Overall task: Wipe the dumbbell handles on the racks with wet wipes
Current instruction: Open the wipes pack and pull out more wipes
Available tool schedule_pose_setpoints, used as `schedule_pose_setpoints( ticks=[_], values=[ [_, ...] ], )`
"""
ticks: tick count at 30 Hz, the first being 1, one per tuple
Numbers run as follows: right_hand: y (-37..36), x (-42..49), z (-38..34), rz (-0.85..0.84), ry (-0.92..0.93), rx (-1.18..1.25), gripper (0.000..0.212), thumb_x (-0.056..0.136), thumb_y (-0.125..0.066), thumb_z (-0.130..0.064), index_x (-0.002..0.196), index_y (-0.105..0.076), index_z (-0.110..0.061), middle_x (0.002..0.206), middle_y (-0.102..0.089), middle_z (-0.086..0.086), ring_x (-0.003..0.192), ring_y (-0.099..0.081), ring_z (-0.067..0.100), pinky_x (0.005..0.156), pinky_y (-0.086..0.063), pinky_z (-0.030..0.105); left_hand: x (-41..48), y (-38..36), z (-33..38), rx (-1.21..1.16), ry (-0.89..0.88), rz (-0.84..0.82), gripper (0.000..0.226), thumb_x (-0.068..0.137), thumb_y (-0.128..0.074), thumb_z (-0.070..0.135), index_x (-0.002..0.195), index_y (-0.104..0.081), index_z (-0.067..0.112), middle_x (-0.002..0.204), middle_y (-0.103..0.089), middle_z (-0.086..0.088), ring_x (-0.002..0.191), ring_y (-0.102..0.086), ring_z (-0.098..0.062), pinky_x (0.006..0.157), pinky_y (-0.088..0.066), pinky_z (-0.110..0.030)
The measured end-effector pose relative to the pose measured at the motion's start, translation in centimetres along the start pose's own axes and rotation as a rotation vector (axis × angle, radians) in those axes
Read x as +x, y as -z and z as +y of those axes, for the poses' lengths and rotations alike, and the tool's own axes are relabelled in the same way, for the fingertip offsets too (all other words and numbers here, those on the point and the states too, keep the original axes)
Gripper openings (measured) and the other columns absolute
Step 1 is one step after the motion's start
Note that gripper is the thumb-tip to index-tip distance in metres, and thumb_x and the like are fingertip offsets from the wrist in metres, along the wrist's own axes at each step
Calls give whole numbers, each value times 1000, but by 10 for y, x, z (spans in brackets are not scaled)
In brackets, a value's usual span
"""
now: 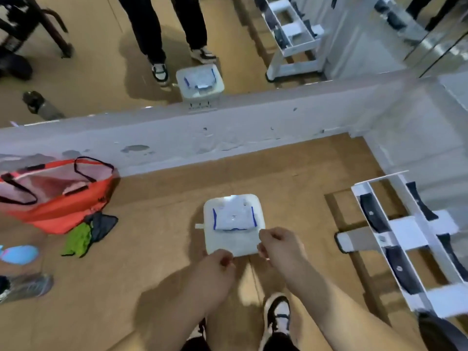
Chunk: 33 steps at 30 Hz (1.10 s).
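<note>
I have the wet wipe (244,245) stretched between both hands: the left hand (217,266) pinches its near-left corner and the right hand (279,245) pinches the right edge, fingers curled in on the sheet. It hangs just over the white stool (259,206), where the pack of wipes (234,219) lies. My judgement is that the sheet is thin, limp and damp, so it will cling to itself and tear under a hard pull. Better to fold it into a pad held in 1 palm.

The dumbbells (398,268) lie on the dumbbell rack (407,234) to my right, well apart from the hands, dark heads showing between white rails — I cannot make out the handles from here. They should be heavy and rigid, so I would wrap the wipe round each bar and leave the weight resting in place.

The rack's foot (354,240) juts out on the floor between me and the rack — something to step round. To the left sit an orange bag (58,198) and a green cloth (78,239). A mirror (101,59) fills the wall ahead.
</note>
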State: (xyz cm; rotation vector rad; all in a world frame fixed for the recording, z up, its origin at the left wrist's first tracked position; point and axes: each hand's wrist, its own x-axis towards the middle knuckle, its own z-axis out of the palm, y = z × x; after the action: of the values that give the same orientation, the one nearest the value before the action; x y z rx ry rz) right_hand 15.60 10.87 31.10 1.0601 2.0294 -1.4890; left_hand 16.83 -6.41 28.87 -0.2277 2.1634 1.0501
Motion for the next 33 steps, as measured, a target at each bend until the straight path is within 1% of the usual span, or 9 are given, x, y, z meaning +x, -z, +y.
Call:
schedule_pose_setpoints(
  ticks=[3,4,6,8,13,16,21,28,33],
  values=[
    [-25,89,27,-36,57,-169,21,90,-56,-31,91,-69,-14,85,-70,1,70,-62,15,61,-43,28,71,-17,-31,27,-2,-9,26,101,-52,28,126,-58,31,111,-67,11,75,-65,-1,55,-44,-7],
    [-34,114,37,-53,88,-237,18,93,-56,-30,99,-69,-18,96,-70,-2,77,-63,11,60,-44,23,92,-22,-41,48,11,0,28,103,-51,30,130,-55,32,115,-66,11,77,-64,0,57,-42,-5],
    [-55,174,64,-87,148,-346,24,98,-56,-30,121,-63,-24,115,-63,-6,88,-59,6,59,-38,12,146,-39,-70,74,-16,63,31,103,-54,32,134,-56,28,126,-63,10,94,-62,1,76,-45,-7],
    [-74,227,88,-97,192,-407,39,100,-56,-29,139,-56,-24,127,-58,-2,96,-53,8,65,-37,13,201,-59,-93,117,-60,117,33,103,-56,28,135,-59,22,133,-61,7,110,-58,-4,90,-41,-14],
    [-108,318,129,-165,211,-374,64,97,-61,-20,156,-37,-27,96,-61,-6,82,-56,4,63,-37,12,312,-89,-111,268,-209,157,30,104,-55,24,133,-61,18,132,-61,3,114,-60,-15,96,-46,-26],
    [-119,352,149,-198,223,-354,66,93,-68,-20,152,-39,-32,88,-58,-3,75,-56,6,62,-38,17,361,-102,-117,308,-240,126,34,102,-59,31,134,-60,20,126,-55,3,110,-60,-17,96,-48,-33],
    [-124,378,163,-167,240,-338,47,92,-66,-19,132,-43,-32,77,-55,-6,67,-55,8,59,-39,21,394,-117,-126,338,-242,143,48,88,-70,47,133,-53,40,117,-46,8,107,-52,-15,91,-49,-34],
    [-126,382,161,-189,230,-371,43,89,-68,-13,120,-44,-29,79,-56,-8,70,-57,9,57,-40,22,390,-120,-129,264,-286,148,40,99,-54,18,137,-57,30,106,-60,9,111,-55,-19,96,-46,-35],
    [-122,385,162,-226,216,-393,47,89,-67,-12,122,-42,-33,81,-57,-3,74,-62,15,64,-47,29,370,-101,-156,161,-376,259,29,97,-55,7,114,-71,25,87,-53,20,83,-55,6,80,-44,-20]
  ],
)
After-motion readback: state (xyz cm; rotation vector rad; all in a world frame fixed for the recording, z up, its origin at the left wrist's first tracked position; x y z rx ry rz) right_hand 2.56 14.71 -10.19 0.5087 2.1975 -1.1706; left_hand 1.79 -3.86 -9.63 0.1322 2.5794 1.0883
